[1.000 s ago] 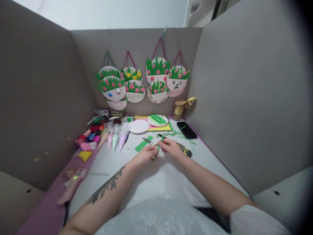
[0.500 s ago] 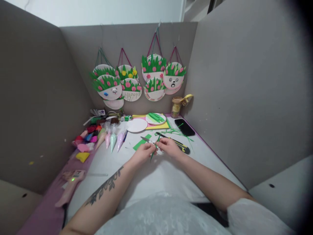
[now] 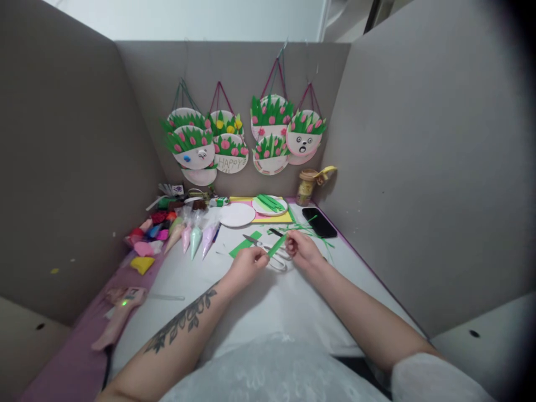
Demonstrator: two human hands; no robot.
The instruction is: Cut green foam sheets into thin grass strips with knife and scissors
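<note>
My left hand (image 3: 247,262) and my right hand (image 3: 304,248) each pinch one end of a short green paper strip (image 3: 277,245), stretched between them just above the white table (image 3: 201,285). Both hands have their fingers closed on it. Scissors (image 3: 268,254) lie on the table under the strip, beside a flat green paper piece (image 3: 244,244). Thin green offcuts (image 3: 307,228) are scattered just beyond my right hand.
Paper-plate crafts (image 3: 247,137) hang on the grey back partition. Coloured clay packets (image 3: 153,231) and pastel cones (image 3: 195,237) sit at the left. White plates (image 3: 237,214), a yellow sheet, a jar (image 3: 306,187) and a black phone (image 3: 319,221) lie at the back. Partitions enclose three sides.
The hands have drawn apart, and the green strip, earlier held nearly upright between them, now lies stretched slantwise from one hand to the other. The scissors show more clearly beneath.
</note>
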